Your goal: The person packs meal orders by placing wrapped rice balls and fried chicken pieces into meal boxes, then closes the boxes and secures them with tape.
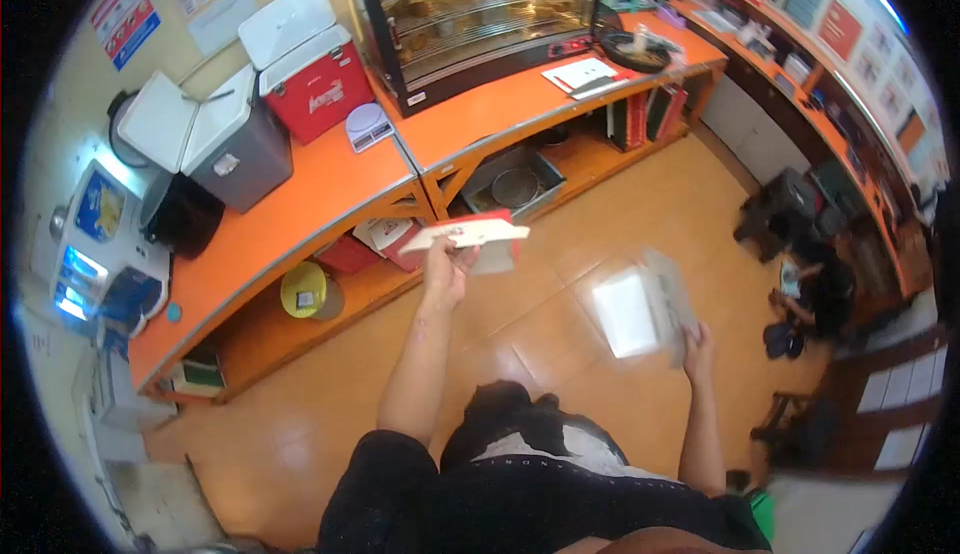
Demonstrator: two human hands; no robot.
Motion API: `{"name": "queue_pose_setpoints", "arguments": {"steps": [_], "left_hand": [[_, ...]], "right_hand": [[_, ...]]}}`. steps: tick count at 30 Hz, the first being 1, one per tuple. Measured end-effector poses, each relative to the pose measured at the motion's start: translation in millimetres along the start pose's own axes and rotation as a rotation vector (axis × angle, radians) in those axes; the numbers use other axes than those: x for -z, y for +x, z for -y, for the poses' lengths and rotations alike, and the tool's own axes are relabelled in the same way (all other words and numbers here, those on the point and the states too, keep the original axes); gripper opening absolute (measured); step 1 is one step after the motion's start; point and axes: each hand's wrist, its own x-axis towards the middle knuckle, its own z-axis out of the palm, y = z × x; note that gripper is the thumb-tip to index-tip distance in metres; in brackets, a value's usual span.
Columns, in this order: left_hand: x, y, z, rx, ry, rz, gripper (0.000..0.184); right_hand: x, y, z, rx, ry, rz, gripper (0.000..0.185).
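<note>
My left hand [450,266] is closed around a thin stack of flat, cream-and-red folded cardboard [470,232], held up in front of the counter. A greyish flap hangs below that stack. Out to the right, my right hand [697,347] grips the edge of a greyish translucent plastic sheet [668,299], smeared by motion. Beside the sheet shows a bright white rectangle [625,314]; whether it is attached to the sheet, I cannot tell. Both hands are apart, above the tiled floor.
An orange counter [480,139] carries a lit glass display cabinet [490,24], a red cooler [315,84], a grey cooler [240,154] and a kitchen scale [369,127]. Beneath it are a yellow bucket [305,291] and a metal basin [515,186]. Another person [820,284] crouches at the right.
</note>
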Motion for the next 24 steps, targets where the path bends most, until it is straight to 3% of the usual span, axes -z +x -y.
{"name": "queue_pose_setpoints", "arguments": {"steps": [1,3,8,13,15,17,19,21,24], "left_hand": [[-12.9,19.0,-8.3,-0.047,-0.013,-0.019,0.015],[-33.0,65.0,-24.7,-0.076,-0.091,0.003,0.014],[-82.6,187.2,-60.4,-0.084,-0.180,-0.017,0.005],[-134.1,314.1,-87.0,-0.044,-0.271,-0.093,0.017],[-160.8,356.4,-92.8,-0.026,-0.285,-0.130,0.018],[-181.6,397.4,-99.0,-0.005,-0.286,-0.175,0.019],[-199.8,439.3,-102.5,0.013,-0.331,-0.275,0.018],[-214.7,470.6,-103.9,-0.008,-0.311,-0.294,0.018],[-214.0,524.5,-105.1,-0.065,-0.238,-0.213,0.016]], "right_hand": [[-24.2,58.6,-29.5,0.127,-0.020,0.037,0.029],[-62.7,124.6,82.9,0.214,-0.316,0.123,0.026],[-170.2,302.3,131.3,0.244,-0.228,0.223,0.023],[-244.7,446.3,160.7,0.341,-0.193,0.242,0.021],[-273.5,506.2,177.3,0.573,-0.302,0.160,0.023],[-287.3,548.7,230.6,0.465,-0.189,0.393,0.023],[-319.1,616.2,227.5,0.586,-0.239,0.389,0.022],[-344.2,665.4,251.0,0.555,-0.236,0.500,0.023],[-395.4,735.0,279.0,0.595,-0.265,0.632,0.023]]}}
